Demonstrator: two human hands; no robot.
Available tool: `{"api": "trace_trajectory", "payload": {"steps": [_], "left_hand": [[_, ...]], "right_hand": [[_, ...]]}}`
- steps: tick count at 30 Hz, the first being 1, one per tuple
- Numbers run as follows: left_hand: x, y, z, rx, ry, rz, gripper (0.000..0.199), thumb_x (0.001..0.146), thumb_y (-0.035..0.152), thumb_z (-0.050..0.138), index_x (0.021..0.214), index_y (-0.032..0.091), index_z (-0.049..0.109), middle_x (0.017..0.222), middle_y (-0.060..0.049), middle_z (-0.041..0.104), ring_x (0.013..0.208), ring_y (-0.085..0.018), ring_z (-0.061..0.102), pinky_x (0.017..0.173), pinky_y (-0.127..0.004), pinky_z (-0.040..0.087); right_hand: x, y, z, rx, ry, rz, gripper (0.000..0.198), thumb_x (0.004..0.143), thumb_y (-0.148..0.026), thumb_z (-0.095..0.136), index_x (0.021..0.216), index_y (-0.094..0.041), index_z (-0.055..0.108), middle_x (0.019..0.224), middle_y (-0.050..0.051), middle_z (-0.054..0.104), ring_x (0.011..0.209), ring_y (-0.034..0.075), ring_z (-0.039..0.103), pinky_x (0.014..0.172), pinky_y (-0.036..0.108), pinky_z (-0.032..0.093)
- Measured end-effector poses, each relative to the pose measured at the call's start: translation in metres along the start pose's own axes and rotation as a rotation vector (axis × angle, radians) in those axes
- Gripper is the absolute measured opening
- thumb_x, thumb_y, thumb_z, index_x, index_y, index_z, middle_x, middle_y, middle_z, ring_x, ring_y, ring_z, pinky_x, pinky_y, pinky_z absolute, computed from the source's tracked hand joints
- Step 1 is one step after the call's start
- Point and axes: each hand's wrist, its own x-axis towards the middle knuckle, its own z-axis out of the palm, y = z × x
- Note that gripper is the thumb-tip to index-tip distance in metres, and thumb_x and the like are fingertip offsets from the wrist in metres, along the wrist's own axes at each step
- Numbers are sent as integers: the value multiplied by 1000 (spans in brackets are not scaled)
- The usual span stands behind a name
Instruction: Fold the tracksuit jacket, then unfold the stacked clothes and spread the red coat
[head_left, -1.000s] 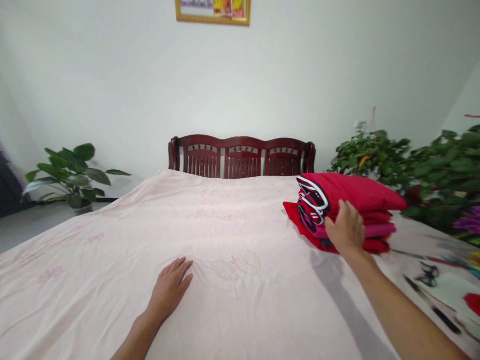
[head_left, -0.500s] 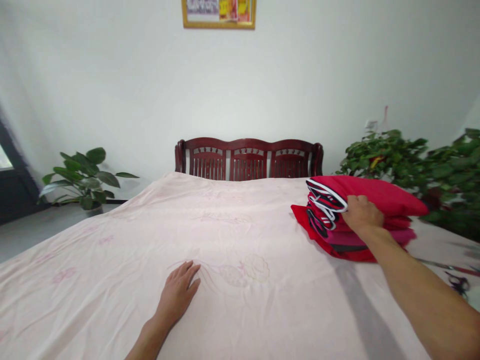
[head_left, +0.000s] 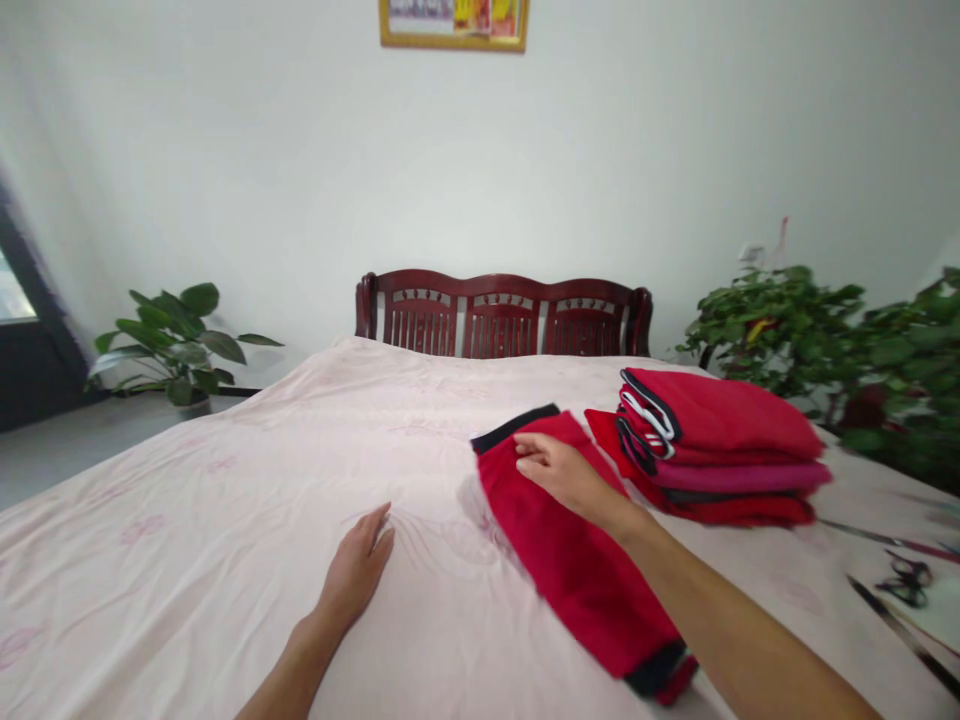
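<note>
A folded red garment (head_left: pixel 556 530) with black trim at both ends slants across the right-centre of the bed. It casts a shadow on the cover, and its lower end is partly behind my forearm. My right hand (head_left: pixel 559 472) grips it near its far end, fingers curled over the fabric. To the right lies a stack of folded clothes (head_left: pixel 727 430), red and magenta with some black and white edging. My left hand (head_left: pixel 360 560) rests on the pale pink bed cover (head_left: pixel 247 560), fingers stretched out, holding nothing.
Scissors (head_left: pixel 905 578), a long dark blade-like tool (head_left: pixel 904 630) and a thin red-handled rod (head_left: pixel 892 538) lie at the right edge of the bed. A dark wooden headboard (head_left: pixel 499 312) stands at the back. Potted plants (head_left: pixel 176 345) flank the bed.
My right hand has moved left from the stack, bringing a folded red garment over the middle of the bed. The stack is lower. My left hand has hardly moved.
</note>
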Motion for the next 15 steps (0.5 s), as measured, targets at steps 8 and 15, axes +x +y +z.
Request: {"api": "trace_trajectory", "payload": {"steps": [8, 15], "left_hand": [[1, 5, -5, -196, 133, -61, 45, 94, 44, 45, 125, 17, 64, 128, -12, 68, 123, -26, 61, 110, -46, 44], [-3, 21, -6, -485, 116, -154, 45, 82, 50, 59, 114, 19, 68, 112, -10, 73, 96, -25, 71, 90, -41, 55]], "right_hand": [[-20, 104, -25, -371, -136, 466, 60, 78, -51, 64, 121, -10, 66, 137, 25, 58, 132, 39, 51, 110, 55, 36], [-36, 108, -25, -221, -213, 486, 45, 82, -47, 55, 106, -13, 73, 107, 13, 76, 101, 29, 70, 89, 37, 53]]}}
